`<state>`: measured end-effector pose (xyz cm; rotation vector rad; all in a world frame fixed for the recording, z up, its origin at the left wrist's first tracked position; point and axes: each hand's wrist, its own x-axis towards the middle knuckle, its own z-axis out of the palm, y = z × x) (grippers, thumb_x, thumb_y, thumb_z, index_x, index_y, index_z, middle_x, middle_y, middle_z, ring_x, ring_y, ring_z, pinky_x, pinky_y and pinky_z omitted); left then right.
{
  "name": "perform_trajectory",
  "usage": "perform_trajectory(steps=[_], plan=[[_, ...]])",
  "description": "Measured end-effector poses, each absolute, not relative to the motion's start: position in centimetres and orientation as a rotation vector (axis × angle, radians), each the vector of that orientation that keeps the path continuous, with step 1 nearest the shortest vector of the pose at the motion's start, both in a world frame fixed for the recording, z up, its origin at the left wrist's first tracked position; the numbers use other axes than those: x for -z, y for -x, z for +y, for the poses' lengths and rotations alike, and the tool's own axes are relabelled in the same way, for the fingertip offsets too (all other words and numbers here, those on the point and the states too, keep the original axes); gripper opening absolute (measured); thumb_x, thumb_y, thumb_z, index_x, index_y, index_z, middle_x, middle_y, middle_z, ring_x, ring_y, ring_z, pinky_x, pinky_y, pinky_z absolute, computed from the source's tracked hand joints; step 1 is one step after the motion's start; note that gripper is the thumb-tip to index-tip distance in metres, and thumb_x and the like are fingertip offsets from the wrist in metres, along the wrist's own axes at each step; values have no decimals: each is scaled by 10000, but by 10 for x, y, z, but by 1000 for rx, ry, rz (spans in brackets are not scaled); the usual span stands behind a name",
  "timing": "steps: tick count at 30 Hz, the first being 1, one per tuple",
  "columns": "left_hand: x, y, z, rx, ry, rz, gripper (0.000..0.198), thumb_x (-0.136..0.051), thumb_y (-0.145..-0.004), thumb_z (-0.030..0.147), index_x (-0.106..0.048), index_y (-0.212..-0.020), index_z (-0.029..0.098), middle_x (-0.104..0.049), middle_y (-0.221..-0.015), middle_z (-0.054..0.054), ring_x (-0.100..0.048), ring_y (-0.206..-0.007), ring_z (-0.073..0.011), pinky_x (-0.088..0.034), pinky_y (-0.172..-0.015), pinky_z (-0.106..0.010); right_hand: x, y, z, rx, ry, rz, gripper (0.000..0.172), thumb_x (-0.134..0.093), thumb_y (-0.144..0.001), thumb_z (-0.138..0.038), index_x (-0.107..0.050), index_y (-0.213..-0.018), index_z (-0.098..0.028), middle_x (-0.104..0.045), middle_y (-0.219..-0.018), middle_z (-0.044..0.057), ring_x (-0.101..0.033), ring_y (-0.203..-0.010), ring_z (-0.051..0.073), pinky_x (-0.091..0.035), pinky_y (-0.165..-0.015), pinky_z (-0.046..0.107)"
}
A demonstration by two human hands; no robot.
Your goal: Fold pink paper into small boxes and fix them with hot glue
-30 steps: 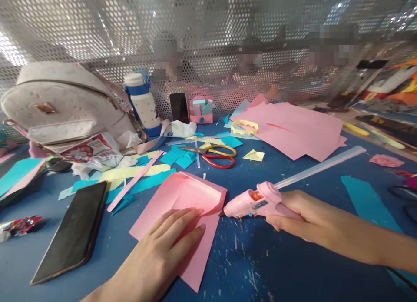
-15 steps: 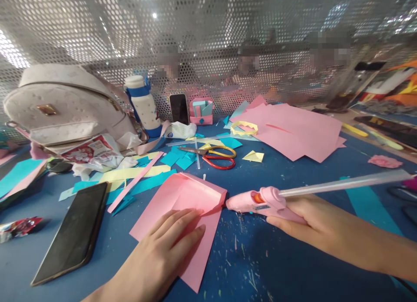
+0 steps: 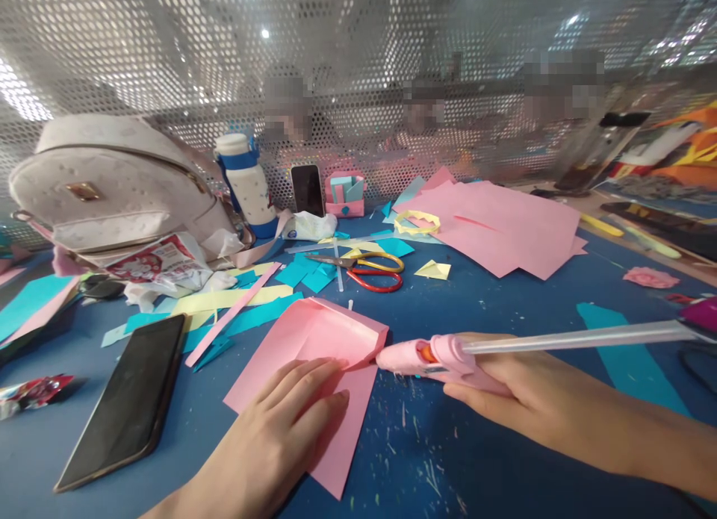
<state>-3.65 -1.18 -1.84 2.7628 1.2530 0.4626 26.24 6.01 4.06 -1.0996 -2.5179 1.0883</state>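
Note:
A folded sheet of pink paper lies on the blue table, its top edge turned up into a raised flap. Pressing on it is my left hand, fingers stretched out flat, with the fingertips by the fold. My right hand grips a pink hot glue gun, which points left. A long clear glue stick sticks out of its back end. The gun's nozzle is at the right edge of the folded paper, at the corner of the flap; whether it touches cannot be made out.
Beyond the paper lie scissors, coloured paper scraps and pink sheets. A phone rests at left. A backpack, a bottle and a perforated metal screen stand at the back.
My right hand has moved left and slightly down with the glue gun, bringing its nozzle closer over the paper's right edge. My left hand has stayed on the paper.

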Motion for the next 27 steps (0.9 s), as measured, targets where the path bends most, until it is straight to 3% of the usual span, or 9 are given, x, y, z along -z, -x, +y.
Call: perform_trajectory(steps=[3, 6, 9, 14, 27], plan=[[17, 37, -13, -483, -2750, 1243, 302, -440, -973, 179, -561, -1249, 200, -532, -1371, -125, -499, -1260, -268, -500, -1006, -432, -42, -261, 58, -1129, 1124, -2576, 460, -480, -944, -398, -461, -1402, -360, -551, -1380, -16, -540, -1246, 236, -447, -1061, 376], [17, 37, -13, -511, -2735, 1237, 293, -428, -979, 189, -566, -1238, 206, -540, -1363, -121, -503, -1254, -263, -499, -1005, -431, -42, -259, 56, -1127, 1107, -2552, 435, -489, -940, -389, -499, -1374, -359, -580, -1343, -12, -562, -1217, 231, -481, -1025, 351], [17, 36, -13, -519, -2731, 1250, 284, -415, -987, 198, -574, -1222, 200, -541, -1357, -122, -510, -1240, -261, -508, -988, -432, -41, -256, 53, -1039, 1067, -2546, 374, -484, -940, -376, -588, -1296, -322, -653, -1223, 9, -609, -1142, 246, -494, -999, 375], [17, 35, -13, -527, -2754, 1232, 290, -385, -996, 209, -565, -1221, 176, -521, -1364, -135, -488, -1248, -273, -498, -992, -453, -39, -251, 49, -897, 1084, -2547, 278, -535, -900, -393, -699, -1080, -259, -713, -977, 29, -676, -886, 226, -560, -826, 325], [19, 37, -17, -582, -2799, 1283, 250, -455, -966, 174, -575, -1186, 174, -506, -1302, -151, -527, -1141, -283, -539, -892, -442, -46, -241, 48, -814, 1006, -2611, 304, -509, -918, -393, -680, -1130, -258, -713, -1046, 31, -668, -953, 238, -533, -865, 334]])
